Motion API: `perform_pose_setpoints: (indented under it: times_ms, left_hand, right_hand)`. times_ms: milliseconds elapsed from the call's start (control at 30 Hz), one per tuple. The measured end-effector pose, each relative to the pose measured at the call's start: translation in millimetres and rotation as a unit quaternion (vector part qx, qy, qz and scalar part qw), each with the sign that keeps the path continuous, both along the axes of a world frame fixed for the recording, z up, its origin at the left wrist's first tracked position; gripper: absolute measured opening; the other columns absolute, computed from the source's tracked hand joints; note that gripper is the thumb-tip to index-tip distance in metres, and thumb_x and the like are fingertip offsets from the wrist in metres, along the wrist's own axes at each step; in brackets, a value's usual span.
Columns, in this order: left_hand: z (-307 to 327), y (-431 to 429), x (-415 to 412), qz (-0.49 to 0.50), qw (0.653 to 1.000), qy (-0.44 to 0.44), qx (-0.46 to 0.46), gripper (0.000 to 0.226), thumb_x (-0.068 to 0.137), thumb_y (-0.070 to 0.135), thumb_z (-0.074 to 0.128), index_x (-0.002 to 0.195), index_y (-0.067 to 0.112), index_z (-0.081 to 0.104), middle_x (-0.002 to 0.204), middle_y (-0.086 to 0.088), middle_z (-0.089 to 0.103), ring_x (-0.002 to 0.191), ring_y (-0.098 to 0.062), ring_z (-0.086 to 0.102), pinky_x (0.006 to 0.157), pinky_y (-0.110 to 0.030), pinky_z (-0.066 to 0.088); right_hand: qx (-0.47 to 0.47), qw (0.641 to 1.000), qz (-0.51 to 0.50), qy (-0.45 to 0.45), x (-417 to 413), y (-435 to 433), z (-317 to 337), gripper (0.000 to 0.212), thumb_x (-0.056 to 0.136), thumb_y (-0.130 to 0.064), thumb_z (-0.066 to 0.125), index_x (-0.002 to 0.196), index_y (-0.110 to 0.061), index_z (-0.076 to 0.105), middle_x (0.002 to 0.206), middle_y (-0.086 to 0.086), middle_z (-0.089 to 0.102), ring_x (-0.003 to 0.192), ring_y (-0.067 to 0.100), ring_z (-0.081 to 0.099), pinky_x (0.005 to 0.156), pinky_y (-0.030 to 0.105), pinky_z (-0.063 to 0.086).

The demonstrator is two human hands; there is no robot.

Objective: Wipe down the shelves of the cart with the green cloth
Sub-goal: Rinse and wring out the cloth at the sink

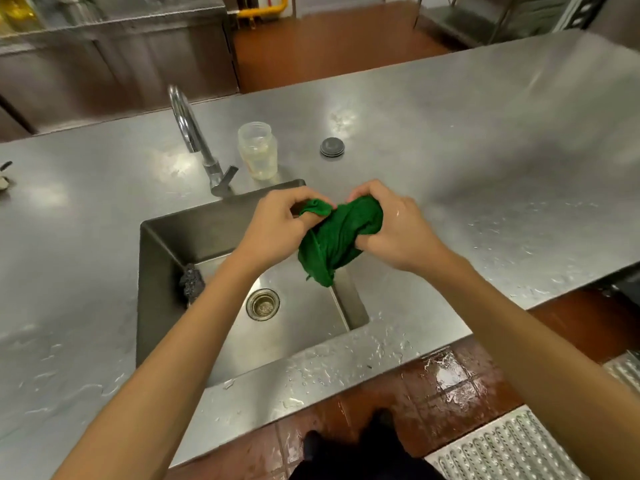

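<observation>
The green cloth (pixel 334 240) is bunched up and twisted between both my hands, above the right part of the steel sink (pixel 162 237). My left hand (pixel 277 226) pinches one end of the cloth. My right hand (pixel 394 230) is closed around the other end. The cloth's lower corner hangs down toward the sink's right wall. No cart is in view.
A curved tap (pixel 194 133) stands behind the sink, with a clear plastic jar (pixel 258 150) and a round grey lid (pixel 332 147) beside it. A dark scrubber (pixel 191 282) lies in the sink near the drain (pixel 263 304). The steel counter (pixel 485 150) and red floor tiles (pixel 446 379) are wet.
</observation>
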State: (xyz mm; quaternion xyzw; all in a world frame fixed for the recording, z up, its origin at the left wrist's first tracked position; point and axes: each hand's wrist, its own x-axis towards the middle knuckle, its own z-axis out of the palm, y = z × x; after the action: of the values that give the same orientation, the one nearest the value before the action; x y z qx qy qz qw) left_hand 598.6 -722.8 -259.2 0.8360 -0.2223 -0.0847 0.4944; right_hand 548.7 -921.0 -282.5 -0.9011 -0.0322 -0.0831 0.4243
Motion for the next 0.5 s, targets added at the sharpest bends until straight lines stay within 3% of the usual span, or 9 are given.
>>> perform_pose_setpoints:
  times_ms: [100, 233, 367, 433, 500]
  left_hand:
    - [5.4, -27.1, -1.8, -0.008, 0.998, 0.047, -0.038, 0.017, 0.095, 0.025, 0.061, 0.095, 0.016, 0.076, 0.101, -0.008, 0.075, 0.101, -0.027, 0.069, 0.098, -0.053, 0.051]
    - [10.9, -79.8, -14.2, -0.035, 0.992, 0.09, -0.076, 0.031, 0.095, 0.039, 0.054, 0.089, 0.012, 0.07, 0.1, -0.016, 0.073, 0.097, -0.032, 0.069, 0.097, -0.055, 0.051]
    - [14.4, -145.2, -34.2, -0.063, 0.987, 0.109, -0.096, 0.029, 0.104, 0.029, 0.048, 0.083, 0.016, 0.063, 0.086, -0.011, 0.064, 0.078, -0.02, 0.065, 0.075, -0.038, 0.059]
    - [18.1, -180.6, -45.7, -0.06, 0.985, 0.122, -0.106, 0.024, 0.104, 0.027, 0.049, 0.088, 0.015, 0.063, 0.084, -0.008, 0.064, 0.075, -0.018, 0.066, 0.064, -0.029, 0.058]
    - [20.5, -217.0, -58.1, -0.056, 0.984, 0.132, -0.103, 0.013, 0.102, 0.021, 0.054, 0.102, 0.015, 0.065, 0.085, -0.007, 0.067, 0.073, -0.017, 0.069, 0.058, -0.028, 0.059]
  right_hand:
    - [0.048, 0.998, -0.033, 0.004, -26.4, -33.0, 6.9, 0.06, 0.063, -0.003, 0.063, 0.113, -0.034, 0.052, 0.093, -0.011, 0.068, 0.075, 0.002, 0.063, 0.056, 0.017, 0.049]
    - [0.03, 0.995, -0.094, -0.01, -63.7, -87.8, 10.7, 0.049, 0.066, 0.006, 0.061, 0.101, -0.026, 0.064, 0.095, -0.005, 0.069, 0.084, 0.012, 0.065, 0.066, 0.034, 0.055]
    - [-0.021, 0.99, -0.131, -0.039, -113.6, -148.8, 12.3, 0.041, 0.064, 0.013, 0.062, 0.094, -0.015, 0.063, 0.11, 0.007, 0.059, 0.104, 0.022, 0.057, 0.083, 0.03, 0.047]
    - [-0.037, 0.987, -0.154, -0.037, -142.4, -183.3, 12.5, 0.036, 0.069, 0.009, 0.068, 0.092, -0.018, 0.061, 0.119, 0.009, 0.055, 0.119, 0.022, 0.052, 0.094, 0.03, 0.043]
    - [-0.001, 0.982, -0.188, -0.012, -172.5, -217.1, 14.3, 0.036, 0.073, 0.002, 0.073, 0.091, -0.026, 0.058, 0.113, 0.003, 0.061, 0.111, 0.017, 0.059, 0.091, 0.035, 0.048]
